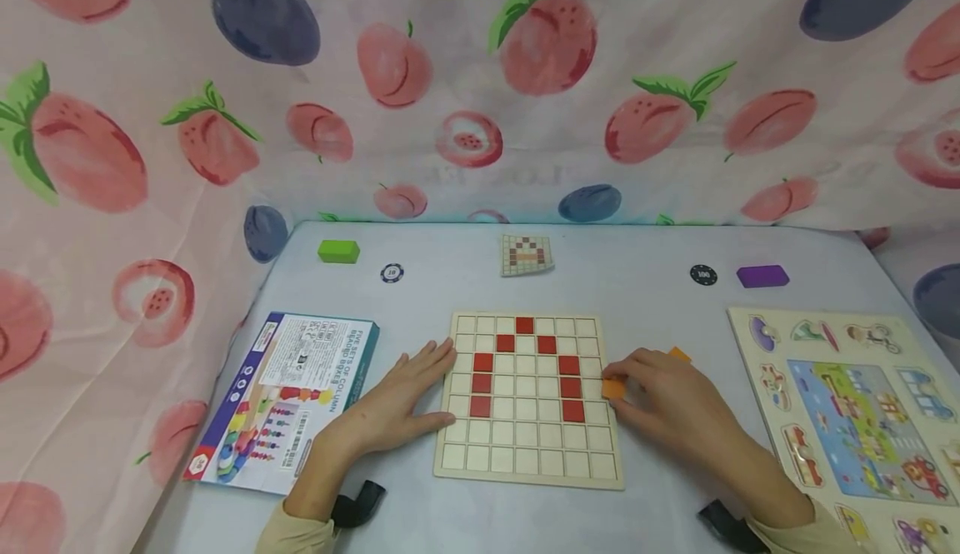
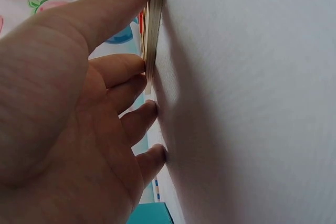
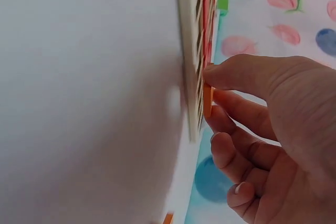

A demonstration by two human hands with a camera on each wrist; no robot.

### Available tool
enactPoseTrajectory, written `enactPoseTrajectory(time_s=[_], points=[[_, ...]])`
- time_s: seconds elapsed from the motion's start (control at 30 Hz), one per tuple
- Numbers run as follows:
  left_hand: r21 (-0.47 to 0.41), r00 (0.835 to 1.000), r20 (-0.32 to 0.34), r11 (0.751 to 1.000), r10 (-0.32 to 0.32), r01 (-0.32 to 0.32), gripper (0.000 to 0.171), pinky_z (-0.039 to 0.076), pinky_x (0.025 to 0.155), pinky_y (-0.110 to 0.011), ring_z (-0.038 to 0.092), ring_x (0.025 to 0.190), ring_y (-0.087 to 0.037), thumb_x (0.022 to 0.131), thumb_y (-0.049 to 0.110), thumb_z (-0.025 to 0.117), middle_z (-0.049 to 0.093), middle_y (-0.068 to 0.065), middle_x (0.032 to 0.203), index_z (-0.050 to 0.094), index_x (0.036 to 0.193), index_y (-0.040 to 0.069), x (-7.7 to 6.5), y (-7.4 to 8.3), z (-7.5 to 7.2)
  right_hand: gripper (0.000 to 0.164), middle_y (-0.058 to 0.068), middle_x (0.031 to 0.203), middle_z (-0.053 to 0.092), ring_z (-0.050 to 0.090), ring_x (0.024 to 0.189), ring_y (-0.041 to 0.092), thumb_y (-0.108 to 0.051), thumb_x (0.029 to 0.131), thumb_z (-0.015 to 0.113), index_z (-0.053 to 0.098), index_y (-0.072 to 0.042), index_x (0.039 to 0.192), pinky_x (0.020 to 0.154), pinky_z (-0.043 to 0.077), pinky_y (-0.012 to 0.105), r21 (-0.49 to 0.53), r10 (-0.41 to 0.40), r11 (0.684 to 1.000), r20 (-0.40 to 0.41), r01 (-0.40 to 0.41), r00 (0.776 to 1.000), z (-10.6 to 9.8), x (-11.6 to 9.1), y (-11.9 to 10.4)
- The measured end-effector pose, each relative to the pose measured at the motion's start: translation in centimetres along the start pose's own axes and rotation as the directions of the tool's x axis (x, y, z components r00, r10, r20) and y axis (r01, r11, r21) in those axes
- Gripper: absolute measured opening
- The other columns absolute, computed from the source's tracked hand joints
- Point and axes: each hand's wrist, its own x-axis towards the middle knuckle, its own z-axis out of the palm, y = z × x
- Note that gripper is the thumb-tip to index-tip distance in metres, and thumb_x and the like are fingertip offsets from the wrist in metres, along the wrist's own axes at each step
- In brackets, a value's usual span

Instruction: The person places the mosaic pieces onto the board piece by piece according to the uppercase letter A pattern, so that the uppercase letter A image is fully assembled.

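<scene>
A wooden grid board (image 1: 525, 461) lies in the middle of the table in the head view. Several red square tiles (image 1: 524, 326) sit in its cells, forming an arch. My left hand (image 1: 397, 404) rests at the board's left edge, fingers spread and thumb touching the rim. In the left wrist view, that hand (image 2: 79, 108) has its fingertips against the board's side and the table. My right hand (image 1: 671, 396) pinches an orange tile (image 3: 208, 102) between thumb and fingers, over the board's right edge. Another orange piece (image 1: 678, 354) shows partly behind this hand.
Behind the board stands a small pattern card (image 1: 527, 258). A green block (image 1: 338, 252) and a chip (image 1: 392, 273) lie back left; a black chip (image 1: 703, 275) and purple block (image 1: 762, 277) back right. A boxed set (image 1: 315, 354) flanks the left, a picture puzzle (image 1: 765, 371) the right.
</scene>
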Motion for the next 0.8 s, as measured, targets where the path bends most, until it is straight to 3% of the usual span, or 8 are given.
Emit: enactPoseTrajectory(time_s=[0.3,0.53,0.8], points=[[0.000,1.000,-0.007,1.000,-0.005,0.005,0.086,0.013,0.137,-0.063,0.016,0.169,-0.033,0.098,0.034,0.077,0.023,-0.005,0.180,0.033,0.168,0.010,0.0,0.1,0.0,0.029,-0.005,0.104,0.074,0.064,0.087,0.012,-0.027,0.086,0.089,0.081,-0.019,0.112,0.080,0.059,0.035,0.021,-0.109,0.994,0.012,0.109,0.994,1.3,3.2,-4.2],[0.003,1.000,-0.013,1.000,-0.013,0.013,0.085,0.014,0.137,-0.064,0.017,0.169,-0.032,0.098,0.035,0.077,0.024,-0.003,0.180,0.035,0.167,0.011,0.0,-0.1,0.1,0.025,-0.006,0.101,0.074,0.066,0.088,0.013,-0.024,0.085,0.089,0.081,-0.021,0.109,0.082,0.058,0.034,0.057,-0.239,0.970,0.058,0.236,0.969,2.8,5.9,-7.9],[0.005,1.000,-0.012,1.000,-0.006,0.006,0.085,0.014,0.137,-0.063,0.017,0.169,-0.032,0.098,0.037,0.076,0.024,-0.002,0.180,0.034,0.168,0.012,0.0,-0.2,0.1,0.011,-0.013,0.095,0.073,0.066,0.086,0.010,-0.023,0.086,0.089,0.082,-0.026,0.094,0.075,0.056,0.027,0.076,-0.240,0.969,0.090,0.233,0.967,4.3,7.3,-9.1]])
